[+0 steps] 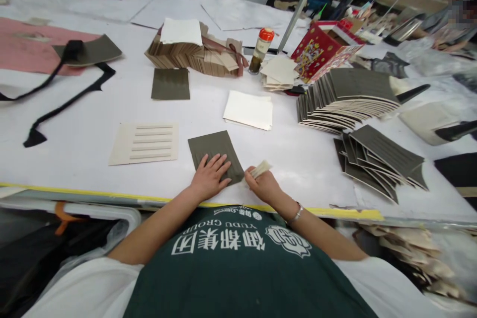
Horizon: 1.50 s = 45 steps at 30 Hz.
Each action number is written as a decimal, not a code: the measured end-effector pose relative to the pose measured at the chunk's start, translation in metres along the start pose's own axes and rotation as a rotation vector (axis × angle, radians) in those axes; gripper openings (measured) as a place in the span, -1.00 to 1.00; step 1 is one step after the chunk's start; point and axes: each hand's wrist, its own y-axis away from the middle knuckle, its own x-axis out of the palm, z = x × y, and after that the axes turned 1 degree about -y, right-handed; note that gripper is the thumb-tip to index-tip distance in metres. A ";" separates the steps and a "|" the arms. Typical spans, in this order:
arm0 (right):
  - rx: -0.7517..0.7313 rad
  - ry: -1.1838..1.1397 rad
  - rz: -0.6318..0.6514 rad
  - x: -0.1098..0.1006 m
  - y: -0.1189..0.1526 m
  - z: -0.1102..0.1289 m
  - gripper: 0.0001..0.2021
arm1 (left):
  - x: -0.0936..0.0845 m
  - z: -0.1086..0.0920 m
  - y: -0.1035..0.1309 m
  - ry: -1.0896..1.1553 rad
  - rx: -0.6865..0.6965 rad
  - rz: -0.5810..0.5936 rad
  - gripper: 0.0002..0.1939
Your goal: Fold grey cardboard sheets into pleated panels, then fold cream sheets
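My left hand (211, 176) lies flat with spread fingers on a dark olive panel (212, 144) near the table's front edge. Raised parallel ridges run across that panel. My right hand (265, 185) is closed around a pale, flat-handled tool (261, 168) at the panel's lower right corner; the working tip is hidden, so its kind does not show. To the left lies a cream board with raised strips (152, 142). Beyond the hands are another olive panel (170, 84) and a small stack of white sheets (248, 109).
Olive panels are fanned in a stack (357, 89) at right, with a looser pile (383, 156) nearer me. Further back stand a bundle of brown pieces (179, 52), an orange-capped jar (261, 50) and a red box (316, 52). Black straps (63, 99) lie at left.
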 end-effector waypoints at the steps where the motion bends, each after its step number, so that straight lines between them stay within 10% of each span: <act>1: 0.000 -0.014 0.016 -0.003 0.007 -0.003 -0.71 | -0.002 0.000 -0.001 -0.002 0.003 0.010 -0.51; 7: 0.053 -0.379 -0.177 -0.036 -0.038 -0.019 -0.68 | -0.011 0.001 -0.006 0.029 0.185 0.120 -0.58; 18: -0.281 -0.354 0.304 -0.005 -0.141 0.029 -0.81 | 0.001 0.008 -0.003 0.079 0.241 -0.003 -0.60; 22: -0.405 -0.173 0.268 -0.014 -0.136 0.034 -0.89 | 0.002 0.009 -0.003 0.084 0.235 -0.024 -0.60; 28: 0.027 -0.134 0.037 -0.037 -0.104 -0.012 -0.82 | 0.003 0.004 -0.009 0.053 0.119 -0.039 -0.57; 33: 0.065 0.018 -0.226 -0.022 -0.096 -0.007 -0.72 | 0.007 -0.007 -0.018 0.027 0.038 -0.049 -0.57; 40: 0.130 -0.113 0.031 -0.002 -0.013 -0.006 -0.69 | 0.008 -0.010 -0.020 0.051 -0.079 -0.031 -0.53; 45: 0.114 -0.077 -0.130 -0.002 -0.057 0.005 -0.69 | 0.000 0.002 -0.021 0.086 -0.020 0.101 -0.38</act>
